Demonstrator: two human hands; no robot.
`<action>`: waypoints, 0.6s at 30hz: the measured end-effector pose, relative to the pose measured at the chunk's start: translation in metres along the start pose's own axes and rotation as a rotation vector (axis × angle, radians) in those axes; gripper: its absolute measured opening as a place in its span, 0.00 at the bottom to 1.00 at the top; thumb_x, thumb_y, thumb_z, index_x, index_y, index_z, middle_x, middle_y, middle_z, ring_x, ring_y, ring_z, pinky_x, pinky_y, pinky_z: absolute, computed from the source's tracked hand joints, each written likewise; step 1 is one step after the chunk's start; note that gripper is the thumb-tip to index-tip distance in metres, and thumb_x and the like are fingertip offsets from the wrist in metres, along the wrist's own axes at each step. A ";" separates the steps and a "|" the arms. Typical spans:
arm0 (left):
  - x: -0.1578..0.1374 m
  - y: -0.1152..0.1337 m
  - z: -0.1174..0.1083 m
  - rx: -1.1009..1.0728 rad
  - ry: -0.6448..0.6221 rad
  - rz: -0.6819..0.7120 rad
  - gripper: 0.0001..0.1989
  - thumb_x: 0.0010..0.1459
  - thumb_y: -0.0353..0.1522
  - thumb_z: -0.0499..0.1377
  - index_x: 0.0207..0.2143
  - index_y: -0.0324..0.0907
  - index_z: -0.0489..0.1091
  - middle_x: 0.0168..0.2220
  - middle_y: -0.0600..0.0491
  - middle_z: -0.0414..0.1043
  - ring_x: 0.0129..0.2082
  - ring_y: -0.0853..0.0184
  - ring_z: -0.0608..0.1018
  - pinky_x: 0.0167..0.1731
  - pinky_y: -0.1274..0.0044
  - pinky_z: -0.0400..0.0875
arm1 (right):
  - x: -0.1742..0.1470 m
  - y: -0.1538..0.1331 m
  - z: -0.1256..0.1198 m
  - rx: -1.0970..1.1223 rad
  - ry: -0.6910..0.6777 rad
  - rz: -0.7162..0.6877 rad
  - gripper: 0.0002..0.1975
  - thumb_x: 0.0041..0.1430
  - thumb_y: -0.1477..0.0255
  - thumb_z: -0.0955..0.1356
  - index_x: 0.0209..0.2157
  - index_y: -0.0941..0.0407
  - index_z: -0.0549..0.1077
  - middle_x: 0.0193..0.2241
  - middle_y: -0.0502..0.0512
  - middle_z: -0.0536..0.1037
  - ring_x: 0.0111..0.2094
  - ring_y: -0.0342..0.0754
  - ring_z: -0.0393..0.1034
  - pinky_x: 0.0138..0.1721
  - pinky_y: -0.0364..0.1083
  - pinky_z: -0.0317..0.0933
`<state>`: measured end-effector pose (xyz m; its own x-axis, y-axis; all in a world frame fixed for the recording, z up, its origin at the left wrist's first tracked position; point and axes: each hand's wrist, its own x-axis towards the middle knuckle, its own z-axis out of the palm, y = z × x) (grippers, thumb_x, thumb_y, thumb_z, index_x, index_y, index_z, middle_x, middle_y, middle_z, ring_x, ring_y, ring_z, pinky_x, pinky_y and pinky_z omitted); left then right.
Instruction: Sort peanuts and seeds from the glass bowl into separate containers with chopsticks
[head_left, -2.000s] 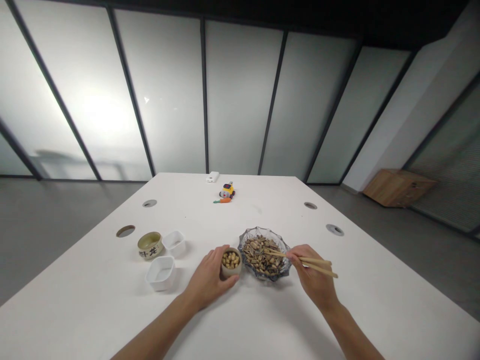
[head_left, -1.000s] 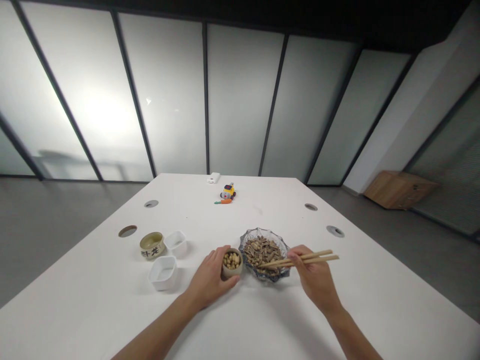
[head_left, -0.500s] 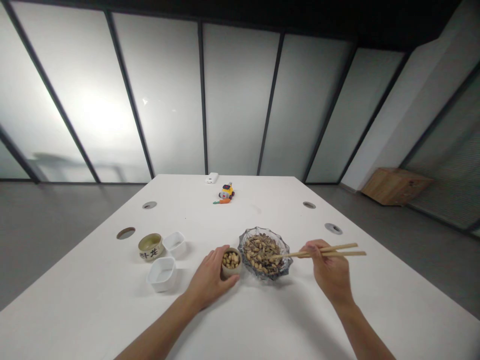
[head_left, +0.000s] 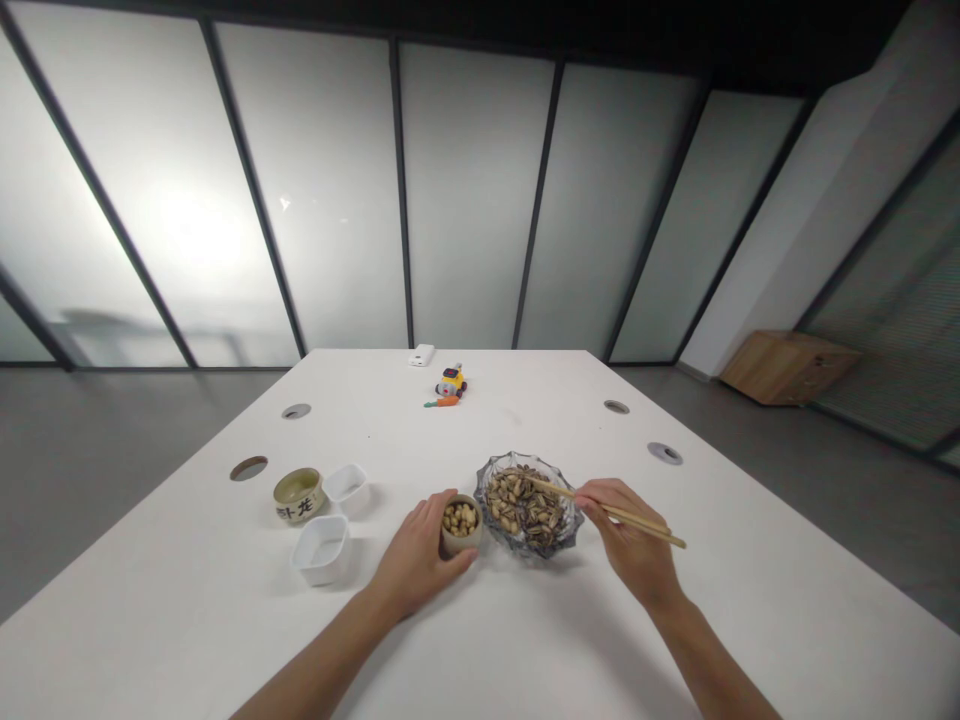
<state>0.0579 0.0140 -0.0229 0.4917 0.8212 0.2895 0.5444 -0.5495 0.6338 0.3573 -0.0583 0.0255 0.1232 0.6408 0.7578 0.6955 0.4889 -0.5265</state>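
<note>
My left hand (head_left: 422, 545) is closed around the left side of a small round cup (head_left: 461, 541), which stands on the white table. Pistachios (head_left: 460, 518) fill the cup near its rim. Right beside it stands a scalloped glass bowl (head_left: 568, 527) holding sunflower seeds (head_left: 544, 515) mixed with more pistachios. In my right hand (head_left: 630, 540) is a pair of wooden chopsticks (head_left: 637, 521), slanting down to the left. Their tips lie over the far part of the bowl, among the seeds; whether they pinch anything is too small to tell.
Left of my left hand are two white plastic dishes (head_left: 321, 575) and a greenish ceramic bowl (head_left: 298, 510) with dark characters. Farther back lie a yellow toy car (head_left: 451, 381), an orange-handled toy screwdriver (head_left: 445, 402) and a white device (head_left: 421, 355). Round holes (head_left: 249, 468) pierce the white table (head_left: 480, 640).
My right hand has shifted left and turned, and the chopstick tips have moved to the far left part of the glass bowl. My left hand stays on the cup.
</note>
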 end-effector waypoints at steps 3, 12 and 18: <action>0.000 0.000 0.000 0.002 -0.006 -0.001 0.34 0.56 0.34 0.68 0.64 0.45 0.62 0.60 0.44 0.73 0.59 0.50 0.75 0.61 0.58 0.68 | -0.001 0.003 0.002 -0.005 0.053 0.021 0.12 0.69 0.61 0.70 0.35 0.51 0.82 0.34 0.56 0.83 0.35 0.51 0.79 0.37 0.48 0.75; 0.000 -0.009 0.005 0.009 0.015 0.019 0.35 0.56 0.35 0.67 0.64 0.45 0.62 0.60 0.43 0.72 0.60 0.50 0.75 0.62 0.58 0.68 | -0.006 0.005 0.020 0.252 -0.116 0.248 0.21 0.67 0.52 0.69 0.31 0.54 0.82 0.30 0.57 0.83 0.30 0.50 0.80 0.32 0.46 0.75; 0.000 -0.005 0.003 -0.001 0.016 0.024 0.34 0.56 0.35 0.68 0.64 0.45 0.63 0.59 0.43 0.73 0.58 0.50 0.76 0.61 0.58 0.68 | 0.001 0.006 -0.004 0.190 0.033 0.353 0.26 0.69 0.48 0.65 0.27 0.54 0.76 0.21 0.52 0.77 0.23 0.47 0.75 0.25 0.44 0.70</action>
<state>0.0571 0.0162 -0.0280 0.4941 0.8099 0.3162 0.5316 -0.5692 0.6272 0.3642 -0.0569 0.0247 0.3559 0.7712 0.5279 0.4637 0.3447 -0.8162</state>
